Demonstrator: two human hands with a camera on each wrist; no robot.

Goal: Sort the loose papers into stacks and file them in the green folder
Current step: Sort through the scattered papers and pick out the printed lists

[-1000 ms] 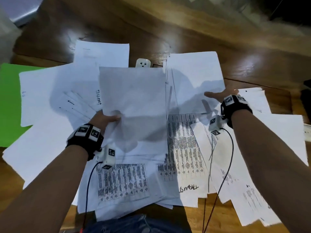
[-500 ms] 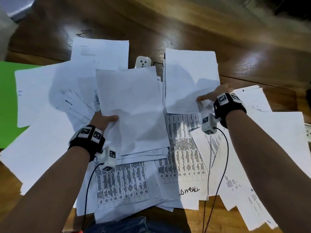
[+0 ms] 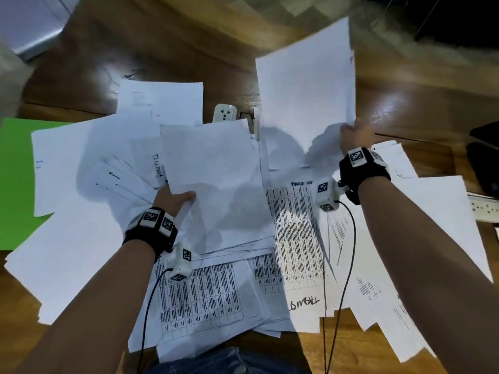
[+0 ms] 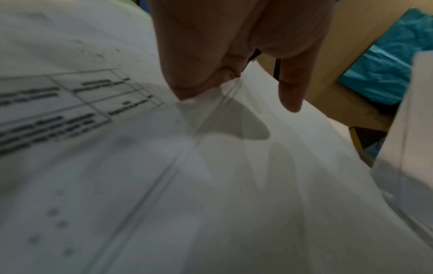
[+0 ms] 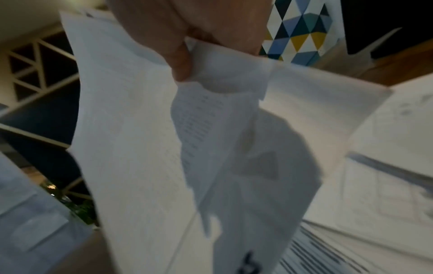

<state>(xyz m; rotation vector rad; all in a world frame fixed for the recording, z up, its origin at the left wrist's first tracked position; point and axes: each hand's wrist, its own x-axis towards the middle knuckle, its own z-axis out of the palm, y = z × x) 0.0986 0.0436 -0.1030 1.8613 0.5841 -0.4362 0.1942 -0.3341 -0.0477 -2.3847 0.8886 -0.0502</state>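
Papers lay scattered over the wooden table, many overlapping, some printed with tables of text and some blank side up. The left hand gripped a stack by its near left edge, thumb on top and fingers beneath, holding it just above the spread; in the left wrist view the fingers pinched the sheets' edge. The right hand was clenched on the lower corner of a sheet, raised well above the table and tilted up toward the far side; the right wrist view showed the thumb pressing crumpled paper, and it may have been more than one sheet, though blur made that hard to judge. The green folder lay flat at the far left of the table, partly covered by papers along its right side, and well apart from both hands. A white power socket peeked out beyond the stack, and a second strip lay at the right edge. Both wrists wore black straps with marker tags.
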